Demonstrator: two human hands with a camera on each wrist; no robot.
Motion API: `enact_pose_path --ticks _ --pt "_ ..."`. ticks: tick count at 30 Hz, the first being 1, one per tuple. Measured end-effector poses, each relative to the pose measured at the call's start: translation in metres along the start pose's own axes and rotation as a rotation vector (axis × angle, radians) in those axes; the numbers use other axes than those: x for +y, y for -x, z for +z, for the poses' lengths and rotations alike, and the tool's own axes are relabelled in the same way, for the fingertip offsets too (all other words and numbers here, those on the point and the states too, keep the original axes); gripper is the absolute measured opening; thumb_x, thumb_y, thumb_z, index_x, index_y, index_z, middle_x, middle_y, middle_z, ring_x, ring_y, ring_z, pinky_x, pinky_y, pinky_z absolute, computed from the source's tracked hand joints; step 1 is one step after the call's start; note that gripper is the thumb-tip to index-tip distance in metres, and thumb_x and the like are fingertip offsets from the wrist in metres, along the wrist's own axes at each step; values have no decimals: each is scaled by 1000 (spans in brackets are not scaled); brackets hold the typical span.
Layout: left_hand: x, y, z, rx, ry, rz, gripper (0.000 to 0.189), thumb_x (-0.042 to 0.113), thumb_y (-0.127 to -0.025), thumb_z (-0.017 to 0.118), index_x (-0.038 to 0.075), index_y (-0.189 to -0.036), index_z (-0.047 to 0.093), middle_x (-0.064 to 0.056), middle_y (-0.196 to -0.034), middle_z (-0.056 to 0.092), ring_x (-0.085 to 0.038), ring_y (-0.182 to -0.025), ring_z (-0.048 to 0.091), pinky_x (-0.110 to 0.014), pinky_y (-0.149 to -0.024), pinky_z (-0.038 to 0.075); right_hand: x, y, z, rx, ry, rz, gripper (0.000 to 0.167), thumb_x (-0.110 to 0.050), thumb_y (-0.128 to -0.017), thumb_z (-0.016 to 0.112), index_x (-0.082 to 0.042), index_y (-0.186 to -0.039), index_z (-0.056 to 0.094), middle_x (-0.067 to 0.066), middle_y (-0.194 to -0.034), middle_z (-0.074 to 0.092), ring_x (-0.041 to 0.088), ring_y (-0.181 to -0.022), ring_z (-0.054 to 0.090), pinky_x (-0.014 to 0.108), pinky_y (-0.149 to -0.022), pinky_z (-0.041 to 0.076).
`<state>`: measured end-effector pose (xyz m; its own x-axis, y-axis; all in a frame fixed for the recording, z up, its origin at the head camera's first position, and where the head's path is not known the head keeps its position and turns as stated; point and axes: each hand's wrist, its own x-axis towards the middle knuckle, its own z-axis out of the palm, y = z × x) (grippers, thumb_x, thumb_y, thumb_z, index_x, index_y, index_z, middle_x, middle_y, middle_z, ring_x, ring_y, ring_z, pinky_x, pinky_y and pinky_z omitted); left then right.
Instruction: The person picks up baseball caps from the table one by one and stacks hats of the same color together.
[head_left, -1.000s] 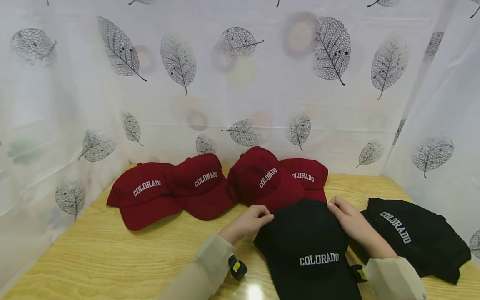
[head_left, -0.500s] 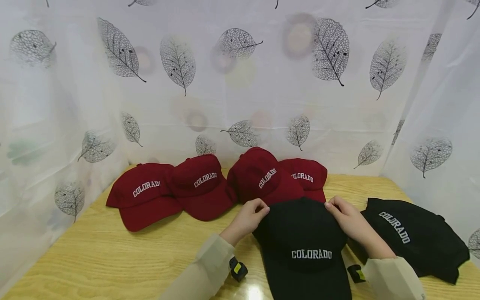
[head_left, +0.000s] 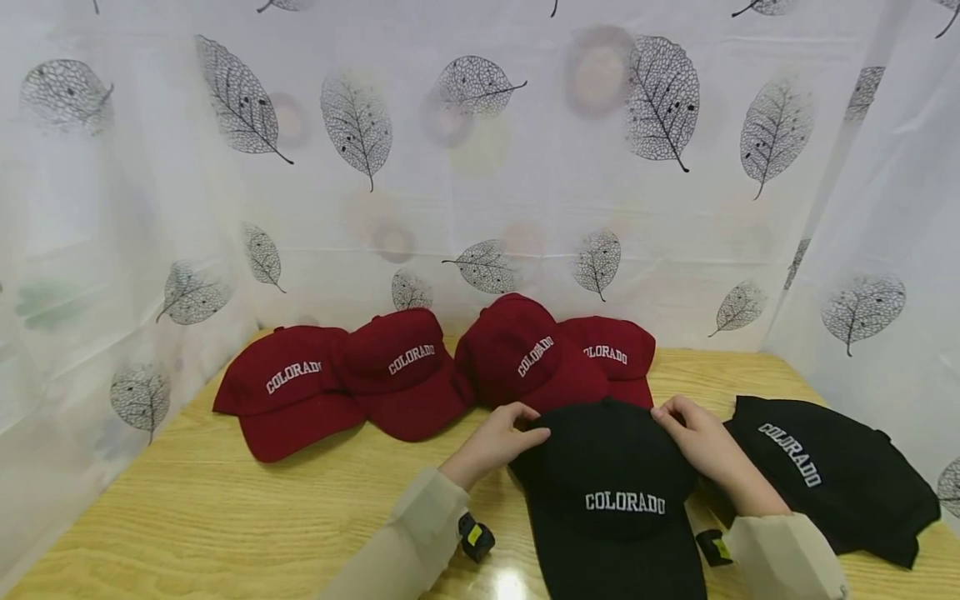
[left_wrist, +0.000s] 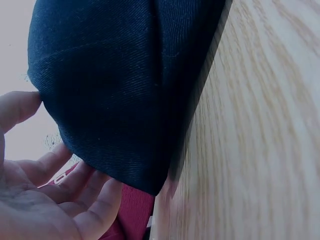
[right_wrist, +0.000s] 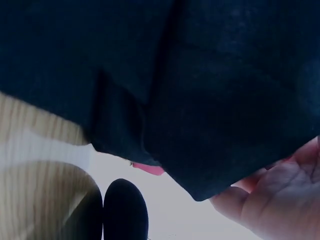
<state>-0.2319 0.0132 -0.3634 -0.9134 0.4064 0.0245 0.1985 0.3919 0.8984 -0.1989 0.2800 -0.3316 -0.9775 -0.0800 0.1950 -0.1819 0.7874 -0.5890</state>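
Note:
A black baseball cap (head_left: 622, 467) with white COLORADO lettering lies at the front of the table, brim toward me. My left hand (head_left: 495, 442) holds its upper left edge, thumb on the crown and fingers at the back rim. Seen from the left wrist, the thumb and fingertips of that hand (left_wrist: 55, 195) touch the curved cloth edge. The right hand (head_left: 705, 446) pinches the cap's upper right edge between thumb and fingers. In the right wrist view, dark cap cloth (right_wrist: 225, 100) fills most of the picture and hides part of the right hand (right_wrist: 285, 200).
Several dark red COLORADO caps (head_left: 420, 367) stand in a row along the back, the rightmost partly behind its neighbour. Another black cap (head_left: 840, 475) lies at the right, close to my right forearm. A leaf-patterned curtain (head_left: 525, 183) encloses the wooden table (head_left: 247, 525).
The held black cap has shifted a little left and straightened, its lettering now more level. My left thumb has moved slightly over its crown. The other caps have stayed put.

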Motion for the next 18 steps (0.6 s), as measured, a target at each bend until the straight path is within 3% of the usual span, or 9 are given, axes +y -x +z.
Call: enact_pose_path --ticks 11,18 --pt "-1 -1 0 -7 -8 1 35 25 -83 61 1 -108 55 -8 -103 54 -20 -89 48 -36 -78 40 3 -1 -9 6 69 -2 17 -17 -90 49 0 -89 55 7 -79 54 19 -69 47 35 -62 38" --pt "-1 -1 0 -13 -11 11 34 23 -83 62 0 -107 55 -9 -103 55 -21 -91 48 -37 -79 40 12 2 -23 -5 175 13 20 -15 -90 50 4 -88 56 7 -75 56 21 -68 49 36 -58 40"
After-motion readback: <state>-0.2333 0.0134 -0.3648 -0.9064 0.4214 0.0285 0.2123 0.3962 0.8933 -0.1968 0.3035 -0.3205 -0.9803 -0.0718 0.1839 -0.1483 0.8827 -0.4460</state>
